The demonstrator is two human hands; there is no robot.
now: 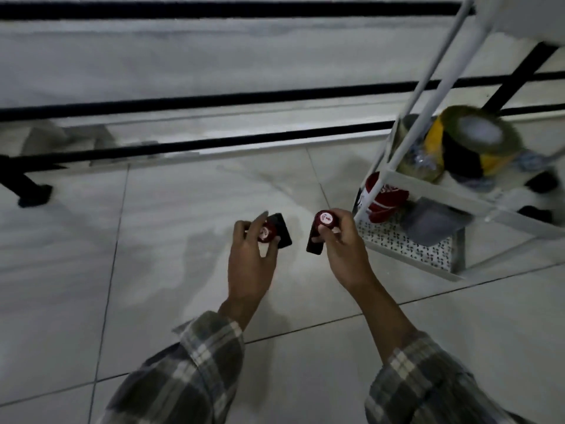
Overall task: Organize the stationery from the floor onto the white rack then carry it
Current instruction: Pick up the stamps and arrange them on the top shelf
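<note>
Pale floor tiles (146, 240) fill my view. Near centre, my left hand (249, 258) grips the first red-capped black item (266, 232) and my right hand (342, 243) grips the second red-capped black item (326, 219), above the floor. Just right stands the white rack (428, 185), with tape rolls (477, 142) on its upper shelf.

The big, pale, shiny floor tiles (171, 203) have thin dark lines between them. Long black metal bars (214, 101) run across the back. The light is dim.
</note>
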